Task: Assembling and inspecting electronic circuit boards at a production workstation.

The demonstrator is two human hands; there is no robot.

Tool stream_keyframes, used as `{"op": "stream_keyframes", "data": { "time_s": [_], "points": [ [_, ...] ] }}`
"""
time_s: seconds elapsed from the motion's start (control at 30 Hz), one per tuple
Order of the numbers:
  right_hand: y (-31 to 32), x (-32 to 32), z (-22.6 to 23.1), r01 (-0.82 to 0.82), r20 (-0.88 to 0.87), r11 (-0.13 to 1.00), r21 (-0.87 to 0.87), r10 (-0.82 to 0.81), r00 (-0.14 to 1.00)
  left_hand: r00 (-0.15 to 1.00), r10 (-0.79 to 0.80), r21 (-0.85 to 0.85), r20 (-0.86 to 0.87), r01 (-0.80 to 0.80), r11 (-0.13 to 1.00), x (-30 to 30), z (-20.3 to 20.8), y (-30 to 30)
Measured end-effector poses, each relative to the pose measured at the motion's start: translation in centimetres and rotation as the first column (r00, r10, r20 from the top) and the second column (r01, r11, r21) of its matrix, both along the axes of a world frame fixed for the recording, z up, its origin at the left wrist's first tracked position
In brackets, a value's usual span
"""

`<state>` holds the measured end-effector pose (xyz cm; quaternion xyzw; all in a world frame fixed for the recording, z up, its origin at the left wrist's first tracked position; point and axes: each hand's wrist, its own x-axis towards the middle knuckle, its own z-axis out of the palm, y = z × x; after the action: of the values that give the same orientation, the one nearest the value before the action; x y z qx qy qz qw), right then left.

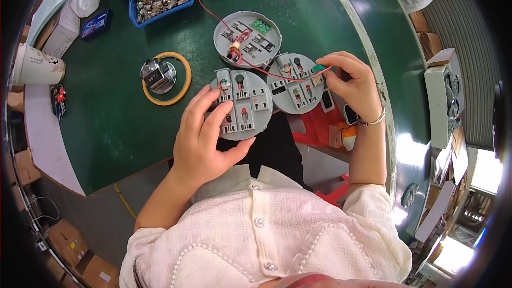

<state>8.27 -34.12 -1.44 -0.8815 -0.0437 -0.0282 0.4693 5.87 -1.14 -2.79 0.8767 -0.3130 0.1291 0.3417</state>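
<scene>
My left hand [205,133] grips a round grey plastic base [258,114] at its left side, thumb along the lower rim and fingers over the top. Small parts are set into this base, among them a red LED and a black round buzzer. My right hand [354,82] is closed in a pinch on a small green piece [318,68]. A red wire [282,78] runs from there to the left. Just beneath lies a second round base [293,93] with similar parts. Behind both rests a third base [224,32], with a green circuit board and bundled red and black wires.
A blue bin [161,22] of small metal parts stands at the back left. A tally counter [159,76] sits by an orange tape ring [186,88]. At far left are a paper cup [40,66] and a blue box [96,24]. Under the bench edge shows a red stool [314,130].
</scene>
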Motion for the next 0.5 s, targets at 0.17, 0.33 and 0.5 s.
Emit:
{"op": "stream_keyframes", "data": {
  "time_s": [0.17,0.33,0.5],
  "points": [
    [0.1,-0.2,-0.1,-0.05,0.019,0.998,-0.035,0.051,0.999,1.0,-0.01,-0.005,0.002,0.01,1.0,-0.1,0.0,0.1],
    [1.0,-0.2,1.0,-0.028,0.007,0.99,-0.137,0.029,1.0,0.995,-0.088,-0.06,0.038,0.09,0.994,-0.2,-0.1,0.6],
    [2.0,-1.1,0.8,0.068,0.127,0.994,-0.085,-0.057,0.99,0.965,-0.261,-0.14,-0.018,0.256,0.956,-2.4,0.8,1.8]
  ]
}}
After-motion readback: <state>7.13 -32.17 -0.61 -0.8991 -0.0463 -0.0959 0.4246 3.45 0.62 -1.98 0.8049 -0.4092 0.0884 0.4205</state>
